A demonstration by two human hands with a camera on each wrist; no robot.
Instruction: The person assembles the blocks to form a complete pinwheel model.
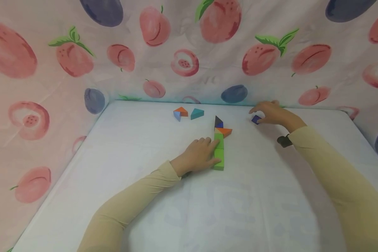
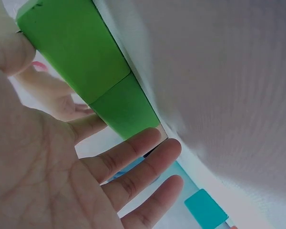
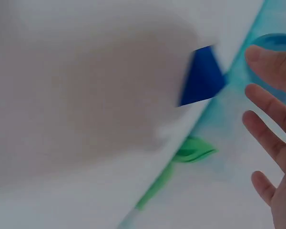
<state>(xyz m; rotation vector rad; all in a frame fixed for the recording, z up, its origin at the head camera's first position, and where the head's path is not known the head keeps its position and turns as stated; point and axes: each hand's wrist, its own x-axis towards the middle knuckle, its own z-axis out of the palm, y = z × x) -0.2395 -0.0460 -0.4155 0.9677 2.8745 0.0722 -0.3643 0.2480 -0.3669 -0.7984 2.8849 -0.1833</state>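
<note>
Two green blocks (image 1: 218, 155) lie end to end in the middle of the table. My left hand (image 1: 200, 155) is at their left side, thumb on the nearer block and index finger on the farther one, the other fingers extended in the left wrist view. Beyond the green blocks, the same line continues with an orange triangular block (image 1: 225, 132), a blue triangle (image 1: 219, 124) and a dark triangle (image 1: 218, 121). At the back right, my right hand (image 1: 272, 113) hovers by a dark blue block (image 3: 202, 76), its fingers spread and apart from it in the right wrist view.
Left of the line, near the back edge, lie an orange block (image 1: 181, 111), a light blue triangle (image 1: 177, 116) and a teal block (image 1: 197, 113). A fruit-print cloth (image 1: 208, 77) rises behind the white table (image 1: 255, 199). A dark wrist device (image 1: 284, 141) hangs under the right cuff.
</note>
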